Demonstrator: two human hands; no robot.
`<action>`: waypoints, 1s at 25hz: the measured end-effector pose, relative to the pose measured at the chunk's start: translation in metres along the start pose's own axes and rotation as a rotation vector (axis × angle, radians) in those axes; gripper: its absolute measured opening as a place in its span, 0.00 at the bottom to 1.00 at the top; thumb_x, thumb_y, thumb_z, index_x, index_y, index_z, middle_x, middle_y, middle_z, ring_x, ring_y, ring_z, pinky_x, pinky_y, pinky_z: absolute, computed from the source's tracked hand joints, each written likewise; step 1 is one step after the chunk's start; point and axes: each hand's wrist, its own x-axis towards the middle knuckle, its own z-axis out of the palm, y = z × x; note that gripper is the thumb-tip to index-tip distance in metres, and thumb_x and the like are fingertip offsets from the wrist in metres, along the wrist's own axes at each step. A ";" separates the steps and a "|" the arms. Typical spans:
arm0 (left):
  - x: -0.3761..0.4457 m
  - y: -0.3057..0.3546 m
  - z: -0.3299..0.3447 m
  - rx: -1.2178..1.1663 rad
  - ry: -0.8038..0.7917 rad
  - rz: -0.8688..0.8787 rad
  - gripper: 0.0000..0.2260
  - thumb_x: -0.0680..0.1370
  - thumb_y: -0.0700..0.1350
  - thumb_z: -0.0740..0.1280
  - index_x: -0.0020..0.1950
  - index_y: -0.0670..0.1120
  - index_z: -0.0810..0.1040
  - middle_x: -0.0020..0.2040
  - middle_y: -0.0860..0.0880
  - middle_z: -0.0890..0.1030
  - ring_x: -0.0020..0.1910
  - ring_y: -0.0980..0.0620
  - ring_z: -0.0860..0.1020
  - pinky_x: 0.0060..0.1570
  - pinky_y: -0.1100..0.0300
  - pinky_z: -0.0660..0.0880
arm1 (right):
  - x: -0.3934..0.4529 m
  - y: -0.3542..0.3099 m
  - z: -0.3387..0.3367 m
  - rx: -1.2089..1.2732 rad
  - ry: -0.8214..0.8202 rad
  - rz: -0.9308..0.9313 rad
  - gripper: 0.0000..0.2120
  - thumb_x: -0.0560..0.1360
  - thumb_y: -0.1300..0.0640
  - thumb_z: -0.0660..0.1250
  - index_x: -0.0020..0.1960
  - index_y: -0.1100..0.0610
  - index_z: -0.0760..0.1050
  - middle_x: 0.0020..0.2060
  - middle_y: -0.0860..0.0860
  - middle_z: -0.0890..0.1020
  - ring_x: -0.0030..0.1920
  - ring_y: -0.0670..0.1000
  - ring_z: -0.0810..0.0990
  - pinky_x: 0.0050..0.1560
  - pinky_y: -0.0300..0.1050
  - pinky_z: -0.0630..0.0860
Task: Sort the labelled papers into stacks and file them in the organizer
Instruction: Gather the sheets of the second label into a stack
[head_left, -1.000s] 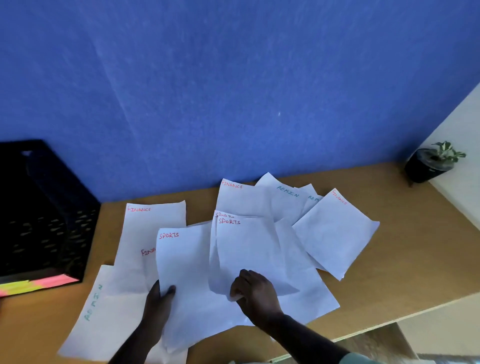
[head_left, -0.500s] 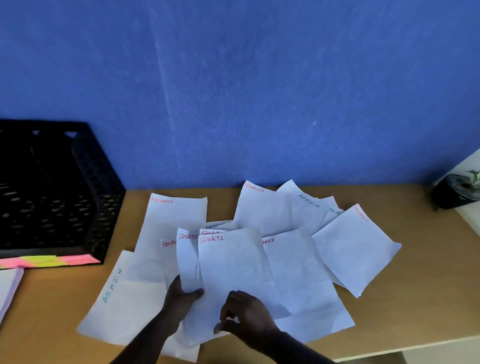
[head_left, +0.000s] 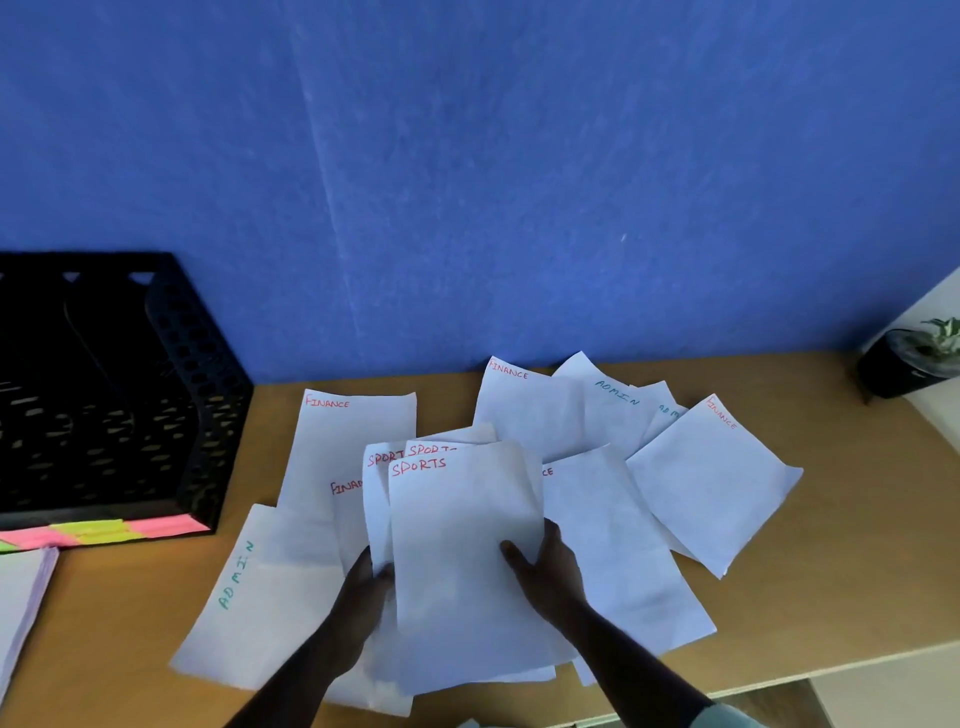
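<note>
Both hands now draw three SPORTS sheets (head_left: 462, 561) into one overlapped stack at lower centre.
Left hand (head_left: 363, 597) pinches the stack's left edge; right hand (head_left: 545, 566) grips its right edge, thumb on top. FINANCE sheets (head_left: 353, 441) and ADMIN sheets (head_left: 249, 597) lie unsorted on the wooden desk (head_left: 857, 561). Black mesh organizer (head_left: 197, 395) stands at left against the blue wall (head_left: 467, 182); potted plant (head_left: 914, 358) at right.

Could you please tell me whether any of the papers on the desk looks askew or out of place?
Yes: the ADMIN sheet at the near left lies turned, its label running up the side, unlike the others. Both hands hold the SPORTS stack.
</note>
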 end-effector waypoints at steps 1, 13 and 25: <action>0.000 0.002 0.003 -0.025 -0.010 0.018 0.09 0.83 0.46 0.60 0.61 0.51 0.77 0.53 0.48 0.84 0.52 0.49 0.82 0.49 0.55 0.79 | -0.003 -0.002 0.005 0.046 -0.027 -0.032 0.28 0.78 0.45 0.69 0.73 0.55 0.67 0.62 0.51 0.81 0.59 0.54 0.81 0.55 0.48 0.80; -0.007 0.068 0.050 0.094 0.208 0.495 0.16 0.75 0.36 0.69 0.57 0.55 0.77 0.54 0.53 0.83 0.56 0.52 0.80 0.60 0.50 0.77 | -0.018 -0.054 -0.045 0.594 0.230 -0.239 0.12 0.73 0.60 0.79 0.51 0.50 0.80 0.43 0.45 0.88 0.46 0.50 0.86 0.42 0.48 0.85; -0.019 0.090 0.056 0.135 0.329 0.661 0.17 0.81 0.44 0.63 0.63 0.59 0.60 0.62 0.63 0.69 0.62 0.64 0.70 0.52 0.84 0.64 | -0.021 -0.064 -0.028 0.526 0.300 -0.362 0.18 0.71 0.56 0.81 0.51 0.37 0.79 0.47 0.37 0.86 0.51 0.46 0.85 0.54 0.55 0.85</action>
